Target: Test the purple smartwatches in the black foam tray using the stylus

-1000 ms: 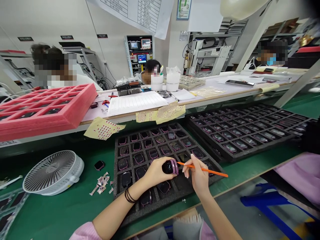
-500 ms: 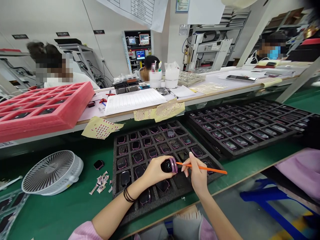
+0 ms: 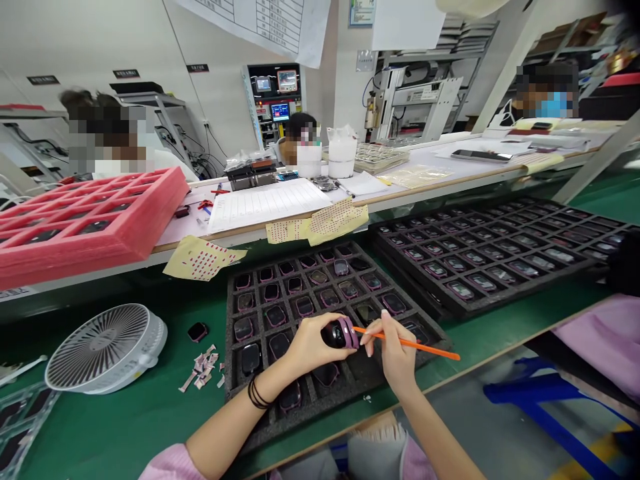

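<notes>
My left hand (image 3: pixel 313 343) is closed round a smartwatch case (image 3: pixel 345 333) with a purple frame and a dark face, held on edge above the foam tray. Between the fingertips of my right hand (image 3: pixel 395 350) is a thin orange stick (image 3: pixel 430 349). Its left tip meets or nearly meets the purple frame; exact contact is too small to tell. Under both hands lies a dark grey foam tray (image 3: pixel 310 417), its compartments holding similar purple-framed watch cases (image 3: pixel 251 358). Part of the tray is hidden by my hands and forearms.
A white round fan (image 3: pixel 105 347) stands at left, with a loose watch case (image 3: pixel 198 331) and small strips (image 3: pixel 203 367) beside it. Another filled dark tray (image 3: pixel 475 308) lies at right. A raised shelf carries a pink foam tray (image 3: pixel 135 230) and papers (image 3: pixel 270 200). People sit beyond.
The watch case and both hands have shifted very slightly right and down. The orange stick has moved a little with them, and both grips are unchanged.
</notes>
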Demonstrator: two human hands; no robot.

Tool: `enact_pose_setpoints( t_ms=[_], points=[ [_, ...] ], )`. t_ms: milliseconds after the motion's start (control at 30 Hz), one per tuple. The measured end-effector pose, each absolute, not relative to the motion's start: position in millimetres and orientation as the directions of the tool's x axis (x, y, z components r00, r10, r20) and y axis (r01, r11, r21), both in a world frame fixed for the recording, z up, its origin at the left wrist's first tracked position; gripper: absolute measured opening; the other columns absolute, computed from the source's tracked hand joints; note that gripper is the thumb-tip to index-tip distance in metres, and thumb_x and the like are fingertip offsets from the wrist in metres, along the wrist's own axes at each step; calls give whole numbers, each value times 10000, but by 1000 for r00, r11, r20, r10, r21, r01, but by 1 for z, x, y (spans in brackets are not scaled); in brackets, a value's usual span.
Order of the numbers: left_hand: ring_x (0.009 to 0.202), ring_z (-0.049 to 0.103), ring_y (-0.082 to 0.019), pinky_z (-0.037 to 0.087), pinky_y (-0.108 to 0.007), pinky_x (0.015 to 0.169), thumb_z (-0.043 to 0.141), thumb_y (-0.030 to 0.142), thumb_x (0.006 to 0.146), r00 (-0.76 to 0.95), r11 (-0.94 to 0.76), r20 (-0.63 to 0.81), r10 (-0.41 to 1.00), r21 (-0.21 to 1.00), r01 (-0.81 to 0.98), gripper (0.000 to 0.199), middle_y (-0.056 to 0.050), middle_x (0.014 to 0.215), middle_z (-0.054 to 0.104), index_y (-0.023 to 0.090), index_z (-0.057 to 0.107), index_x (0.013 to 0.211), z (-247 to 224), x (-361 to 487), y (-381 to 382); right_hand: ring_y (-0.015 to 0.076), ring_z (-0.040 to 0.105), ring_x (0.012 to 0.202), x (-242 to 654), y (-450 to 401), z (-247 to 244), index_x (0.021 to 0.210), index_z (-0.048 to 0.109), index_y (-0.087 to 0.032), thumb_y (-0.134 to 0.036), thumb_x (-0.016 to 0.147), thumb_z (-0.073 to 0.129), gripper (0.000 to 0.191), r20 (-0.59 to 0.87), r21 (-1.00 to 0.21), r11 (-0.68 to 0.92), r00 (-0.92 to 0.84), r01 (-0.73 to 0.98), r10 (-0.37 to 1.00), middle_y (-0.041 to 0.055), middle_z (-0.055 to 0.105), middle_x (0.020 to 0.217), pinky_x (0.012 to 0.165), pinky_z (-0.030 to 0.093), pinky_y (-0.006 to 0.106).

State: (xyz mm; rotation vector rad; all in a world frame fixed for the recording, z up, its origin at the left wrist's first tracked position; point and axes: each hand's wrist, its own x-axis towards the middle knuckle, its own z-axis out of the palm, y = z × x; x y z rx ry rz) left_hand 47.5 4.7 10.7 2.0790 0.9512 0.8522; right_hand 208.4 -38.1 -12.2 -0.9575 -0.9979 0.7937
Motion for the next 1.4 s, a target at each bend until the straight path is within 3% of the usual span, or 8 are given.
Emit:
enact_pose_setpoints(
  t_ms=[167, 1000, 1267, 1400],
  points=[
    [969, 678, -230, 505, -298, 877, 779, 211, 608, 499, -480, 264, 825, 793, 375, 464, -34, 1053, 724, 183, 653, 1054, 12, 48, 5, 108, 524, 372, 207, -38, -8, 595, 601, -175, -433, 945, 470, 454, 387, -907, 416, 259, -66, 885, 20, 632, 545, 485, 475, 270],
    [970, 686, -241, 518, -313, 883, 770, 200, 613, 506, -536, 313, 804, 751, 387, 480, -53, 1054, 727, 176, 653, 1078, 6, 47, 5, 87, 473, 336, 204, -36, -9, 585, 569, -181, -418, 962, 438, 464, 445, -894, 441, 249, 73, 860, 7, 594, 505, 439, 420, 250],
    [966, 683, -229, 512, -314, 896, 777, 226, 629, 516, -514, 290, 806, 775, 368, 480, -34, 1066, 721, 200, 642, 1089, 11, 51, 0, 93, 491, 384, 209, -34, -15, 609, 599, -179, -417, 932, 511, 411, 321, -917, 371, 285, -144, 903, 5, 606, 542, 434, 407, 241],
    [984, 677, -230, 517, -316, 899, 769, 212, 635, 532, -529, 296, 793, 768, 362, 484, -38, 1105, 707, 213, 634, 1100, 10, 51, 2, 117, 561, 486, 211, -31, -19, 774, 681, -180, -451, 915, 530, 341, 287, -921, 352, 324, -165, 901, 39, 686, 681, 521, 473, 262]
  ],
)
